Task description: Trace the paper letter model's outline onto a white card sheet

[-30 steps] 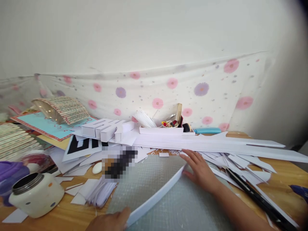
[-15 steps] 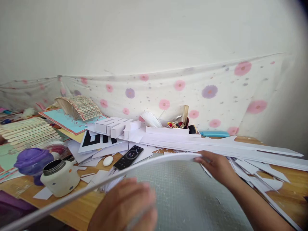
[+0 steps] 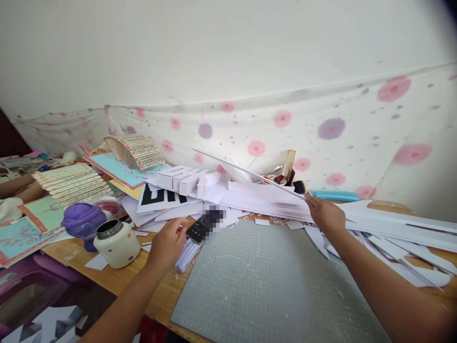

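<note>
While my right hand (image 3: 323,213) pinches the near end of a long white strip (image 3: 250,172) just past the far edge of the cutting mat (image 3: 264,281), the strip slants up and away to the left over the stack of white sheets (image 3: 271,202) behind the mat. My left hand (image 3: 167,243) reaches to the mat's far left corner, fingers curled, its fingertips at the phone (image 3: 200,229) lying there; whether they actually grip it I cannot tell. Beside that hand, a bundle of white slips (image 3: 186,255) rests against the mat's left edge. Left of the mat stand a cream jar (image 3: 116,244) and a purple lid (image 3: 81,220). Behind the mat, white block letters (image 3: 185,178) sit before the flowered cloth (image 3: 321,128).
</note>
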